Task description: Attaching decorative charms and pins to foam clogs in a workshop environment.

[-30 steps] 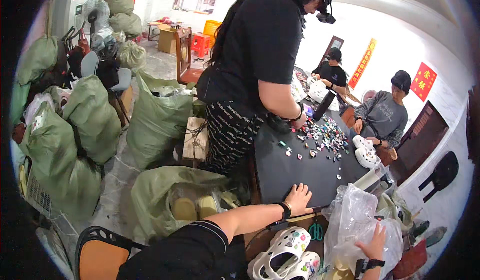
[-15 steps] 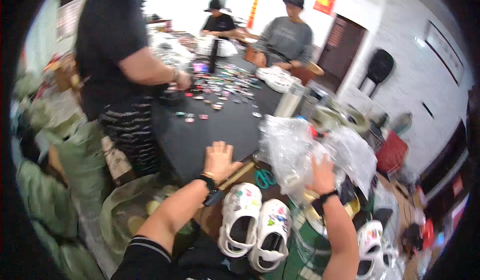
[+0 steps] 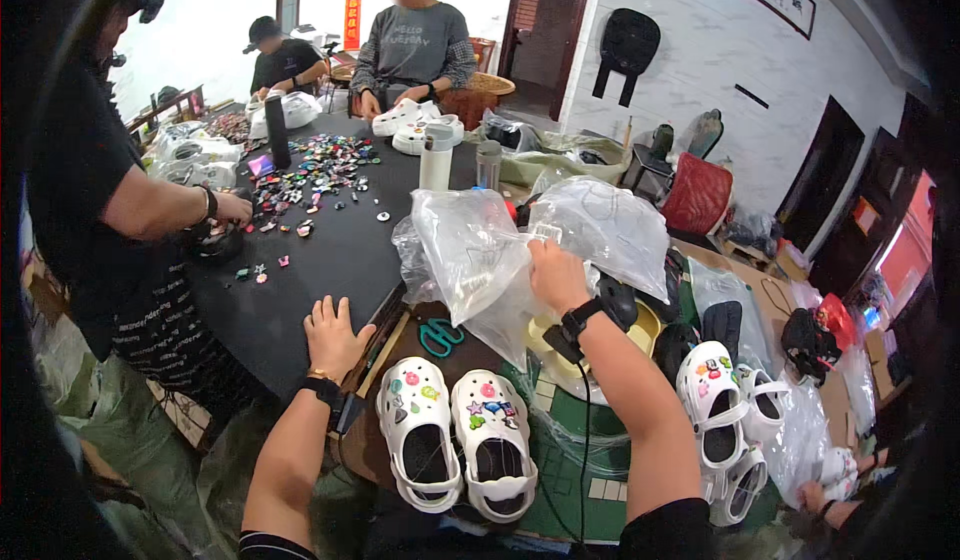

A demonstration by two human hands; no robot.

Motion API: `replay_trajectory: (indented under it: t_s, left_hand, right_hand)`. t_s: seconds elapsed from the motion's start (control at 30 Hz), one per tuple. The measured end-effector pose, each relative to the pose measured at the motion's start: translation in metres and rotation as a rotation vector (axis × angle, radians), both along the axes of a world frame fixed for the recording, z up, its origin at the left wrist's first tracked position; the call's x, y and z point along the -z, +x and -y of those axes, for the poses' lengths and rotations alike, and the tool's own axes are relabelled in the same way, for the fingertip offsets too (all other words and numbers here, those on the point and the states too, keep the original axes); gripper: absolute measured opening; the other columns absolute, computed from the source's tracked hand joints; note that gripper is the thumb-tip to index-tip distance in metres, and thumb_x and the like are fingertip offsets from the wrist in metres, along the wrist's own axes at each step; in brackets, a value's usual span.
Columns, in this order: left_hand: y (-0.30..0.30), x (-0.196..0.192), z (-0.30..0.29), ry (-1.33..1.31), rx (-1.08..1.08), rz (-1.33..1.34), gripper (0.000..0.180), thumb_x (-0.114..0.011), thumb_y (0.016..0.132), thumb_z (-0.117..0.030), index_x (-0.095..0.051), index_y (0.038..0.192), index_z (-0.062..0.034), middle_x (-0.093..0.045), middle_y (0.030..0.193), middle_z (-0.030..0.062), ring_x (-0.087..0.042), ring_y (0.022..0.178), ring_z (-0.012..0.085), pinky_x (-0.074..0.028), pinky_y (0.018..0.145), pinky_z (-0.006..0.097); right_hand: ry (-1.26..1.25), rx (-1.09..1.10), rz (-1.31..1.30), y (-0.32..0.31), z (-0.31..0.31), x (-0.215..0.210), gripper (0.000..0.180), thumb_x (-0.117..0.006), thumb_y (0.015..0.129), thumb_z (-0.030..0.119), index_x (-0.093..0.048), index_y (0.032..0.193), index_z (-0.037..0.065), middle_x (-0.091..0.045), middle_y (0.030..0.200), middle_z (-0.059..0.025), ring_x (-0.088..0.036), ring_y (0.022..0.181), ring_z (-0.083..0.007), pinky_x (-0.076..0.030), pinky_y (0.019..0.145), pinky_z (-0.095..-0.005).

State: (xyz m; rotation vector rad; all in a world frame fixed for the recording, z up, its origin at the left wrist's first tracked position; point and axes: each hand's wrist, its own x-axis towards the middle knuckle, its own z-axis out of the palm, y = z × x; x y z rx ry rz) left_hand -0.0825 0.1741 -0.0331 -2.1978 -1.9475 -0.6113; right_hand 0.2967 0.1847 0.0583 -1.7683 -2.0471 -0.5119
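- My right hand (image 3: 556, 272) has risen since before, now pinching the clear plastic bag (image 3: 480, 250) at twelve o'clock above the white clogs (image 3: 455, 440).
- My left hand (image 3: 333, 335) stays spread flat on the black table (image 3: 330, 250), at ten o'clock.

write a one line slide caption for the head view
Right hand grips a clear plastic bag, left hand flat on the black table, decorated white clogs below.

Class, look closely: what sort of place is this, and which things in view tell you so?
Probably a small workshop where clogs get decorated: white clogs with charms, loose charms across the black table, and clear plastic bags in the right hand.
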Motion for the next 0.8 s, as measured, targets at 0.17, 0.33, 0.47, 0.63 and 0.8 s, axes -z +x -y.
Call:
replay_trajectory:
  t_s: [0.17,0.33,0.47,0.63,0.8]
  left_hand:
    - [0.002,0.002,-0.007,0.024,0.022,0.004,0.071,-0.069,0.082,-0.047,-0.051,0.133,-0.0011,-0.047,0.139,0.0238,-0.040,0.131,0.0404,-0.031,0.107,0.052]
    - [0.002,0.007,-0.009,0.079,0.068,0.030,0.064,-0.073,0.079,-0.039,-0.054,0.126,-0.0016,-0.049,0.133,0.0222,-0.043,0.126,0.0391,-0.038,0.099,0.052]
    - [-0.009,0.007,-0.009,-0.012,-0.018,-0.034,0.068,-0.067,0.084,-0.044,-0.049,0.135,-0.0017,-0.045,0.140,0.0234,-0.040,0.131,0.0392,-0.033,0.105,0.053]
    - [0.012,0.001,-0.009,-0.069,0.018,-0.056,0.068,-0.064,0.086,-0.044,-0.048,0.137,-0.0013,-0.044,0.141,0.0229,-0.039,0.132,0.0387,-0.033,0.106,0.052]
    - [0.002,0.005,-0.008,-0.034,-0.013,-0.088,0.066,-0.065,0.087,-0.044,-0.048,0.137,-0.0032,-0.046,0.140,0.0229,-0.041,0.131,0.0386,-0.036,0.104,0.053]
  right_hand:
    - [0.118,0.151,-0.109,0.033,-0.001,-0.029,0.035,-0.060,0.078,0.010,-0.059,0.114,0.008,-0.048,0.129,-0.0315,-0.067,0.081,-0.0418,-0.055,0.073,-0.0493]
    - [-0.155,0.395,-0.168,0.081,-0.015,-0.004,0.027,-0.061,0.076,0.007,-0.068,0.102,0.004,-0.050,0.128,-0.0359,-0.068,0.088,-0.0430,-0.056,0.078,-0.0466]
    - [-0.096,0.355,-0.165,0.068,-0.021,0.001,0.024,-0.050,0.088,0.016,-0.068,0.092,0.001,-0.064,0.104,-0.0265,-0.068,0.085,-0.0428,-0.055,0.076,-0.0504]
    - [0.114,0.405,-0.316,0.100,-0.001,-0.023,0.021,-0.046,0.091,0.014,-0.061,0.095,0.001,-0.059,0.105,-0.0240,-0.068,0.081,-0.0407,-0.055,0.069,-0.0514]
    - [0.433,0.461,0.068,0.158,0.045,-0.098,0.016,-0.050,0.089,0.012,-0.059,0.099,0.002,-0.058,0.107,-0.0225,-0.067,0.073,-0.0346,-0.056,0.062,-0.0439]
